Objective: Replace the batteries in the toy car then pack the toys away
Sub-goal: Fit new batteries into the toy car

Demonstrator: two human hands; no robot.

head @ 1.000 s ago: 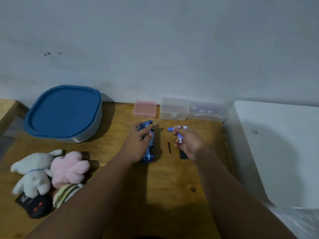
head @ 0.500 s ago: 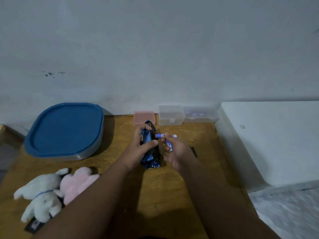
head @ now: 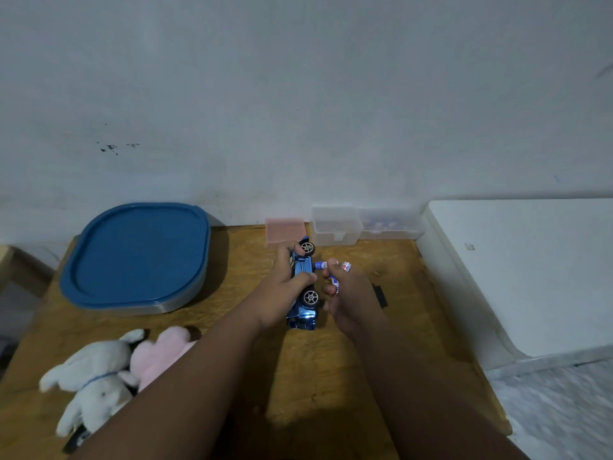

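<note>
worktop (head: 298, 376): wooden | far left: blue-lidded container (head: 139, 257) | far edge: three small boxes (head: 335, 225) | near left: plush toys (head: 109, 370) | right: black cover (head: 380, 295)

— What differs from a second ago?
— The left hand (head: 282, 293) has the toy car (head: 303, 287) tipped onto its side, wheels facing right; earlier it lay flat on the table (head: 315, 376).
— And the other hand?
— The right hand (head: 351, 293) with its batteries (head: 335, 273) now sits right against the car, no longer apart.
</note>
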